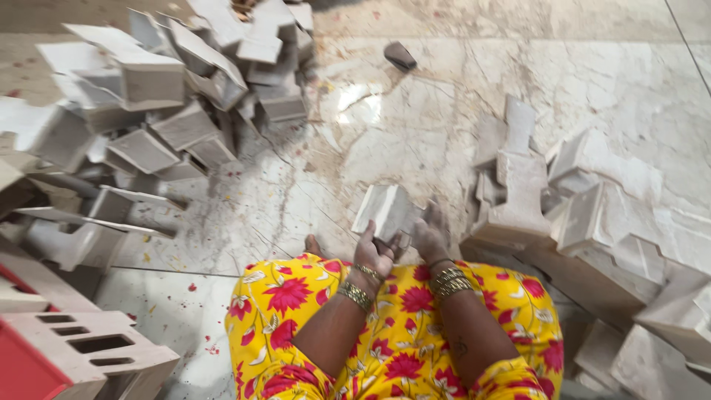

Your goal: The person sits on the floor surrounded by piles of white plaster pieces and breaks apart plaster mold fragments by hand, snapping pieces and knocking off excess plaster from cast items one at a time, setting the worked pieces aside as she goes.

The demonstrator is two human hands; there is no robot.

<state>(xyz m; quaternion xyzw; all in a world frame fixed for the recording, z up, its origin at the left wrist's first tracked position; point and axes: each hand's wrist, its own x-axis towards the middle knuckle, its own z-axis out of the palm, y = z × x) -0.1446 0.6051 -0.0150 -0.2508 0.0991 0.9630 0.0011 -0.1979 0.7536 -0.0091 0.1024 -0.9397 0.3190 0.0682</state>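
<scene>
I sit on a marble floor [385,141] in a yellow garment with red flowers [400,333]. My left hand [375,252] and my right hand [429,235] together hold a pale grey moulded block [385,210] just above my knees. Both wrists wear gold bangles. The left hand grips the block from below, and the right hand rests on its right edge, fingers dusty.
A heap of similar pale blocks [163,89] lies at the upper left. Another pile of blocks [592,207] spreads on the right, close to my right knee. A perforated block on a red object [81,352] sits at lower left. A small dark piece [400,55] lies farther off.
</scene>
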